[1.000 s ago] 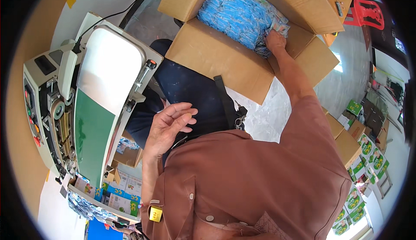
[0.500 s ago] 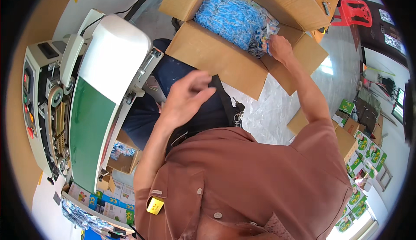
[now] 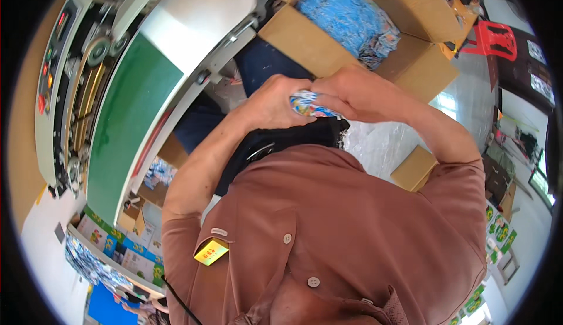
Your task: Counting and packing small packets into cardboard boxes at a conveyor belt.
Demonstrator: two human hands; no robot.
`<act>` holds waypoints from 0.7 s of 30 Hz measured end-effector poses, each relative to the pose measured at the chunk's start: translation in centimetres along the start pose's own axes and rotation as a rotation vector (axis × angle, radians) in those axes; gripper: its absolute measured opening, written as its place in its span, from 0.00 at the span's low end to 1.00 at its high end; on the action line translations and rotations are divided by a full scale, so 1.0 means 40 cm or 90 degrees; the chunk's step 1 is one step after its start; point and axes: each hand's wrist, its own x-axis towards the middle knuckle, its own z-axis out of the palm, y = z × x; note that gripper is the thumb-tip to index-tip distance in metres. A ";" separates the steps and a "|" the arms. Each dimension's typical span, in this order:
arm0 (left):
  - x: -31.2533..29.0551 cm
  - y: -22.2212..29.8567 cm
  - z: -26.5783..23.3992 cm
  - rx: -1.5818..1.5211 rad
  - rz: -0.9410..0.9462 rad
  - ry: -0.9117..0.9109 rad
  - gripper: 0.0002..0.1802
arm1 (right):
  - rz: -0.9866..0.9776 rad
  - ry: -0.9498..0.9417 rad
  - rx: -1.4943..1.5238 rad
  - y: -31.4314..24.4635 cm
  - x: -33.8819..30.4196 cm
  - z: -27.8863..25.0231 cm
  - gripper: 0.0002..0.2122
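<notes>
My left hand (image 3: 274, 101) and my right hand (image 3: 359, 95) meet in front of my body, both closed on small blue-and-white printed packets (image 3: 306, 103) with touches of other colours. How many packets there are cannot be made out, as the fingers cover much of them. Just beyond my hands stands an open cardboard box (image 3: 311, 42) with its flaps spread. Inside it lies a heap of similar blue packets (image 3: 343, 14), crumpled toward the near right corner.
At my left stands a machine with a green belt (image 3: 132, 120), a white plate (image 3: 202, 8) and a control panel with buttons (image 3: 47, 70). A red plastic chair (image 3: 495, 41) is at the far right. Printed cartons (image 3: 132, 252) sit at the lower left.
My right hand has come out of the box toward my body with packets. My left hand has moved over to it and closed on them. The view has shifted.
</notes>
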 end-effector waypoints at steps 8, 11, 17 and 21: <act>-0.203 -0.101 0.118 -0.440 -0.021 0.397 0.19 | -0.025 0.151 0.694 0.096 0.089 0.256 0.20; -0.245 -0.083 0.109 -0.475 -0.018 0.447 0.20 | 0.017 0.125 0.687 0.035 0.137 0.288 0.20; -0.311 -0.044 0.076 -0.501 -0.012 0.577 0.19 | 0.050 0.185 0.763 -0.048 0.235 0.301 0.17; -0.362 -0.034 0.105 -0.542 -0.015 0.695 0.19 | 0.009 0.212 0.906 -0.117 0.254 0.308 0.15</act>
